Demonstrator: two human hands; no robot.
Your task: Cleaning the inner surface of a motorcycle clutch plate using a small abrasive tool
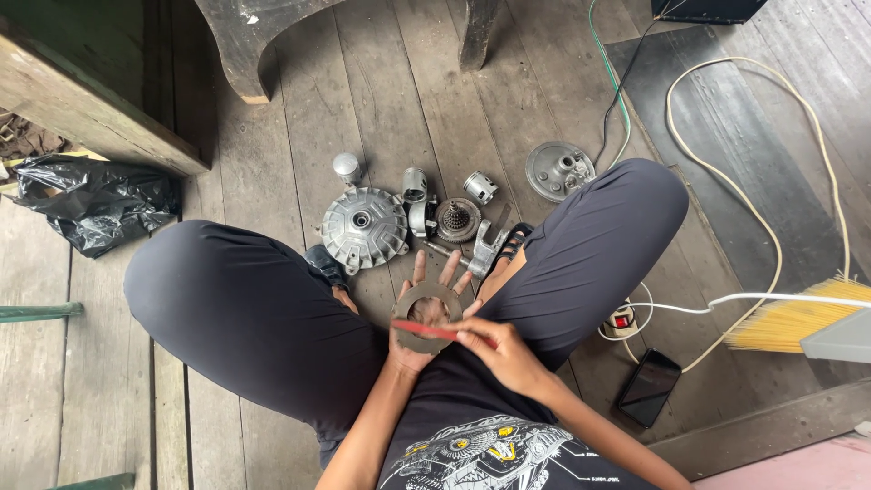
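I sit cross-legged on a wooden floor. My left hand (426, 313) lies palm up with fingers spread, and a flat grey ring-shaped plate (426, 318) rests on it. My right hand (504, 354) pinches a thin red stick-like tool (437, 330) whose tip lies across the ring. Just beyond my hands, several metal engine parts lie on the boards: a round ribbed cover (364, 227), a toothed hub (456, 220), small cylinders (479, 188) and a round plate (559, 170).
A black phone (650, 387) lies by my right knee, next to a white cable and power strip (621, 319). A yellow broom (791, 319) is at the right. A black plastic bag (95, 204) sits at the left, near a wooden bench leg (245, 54).
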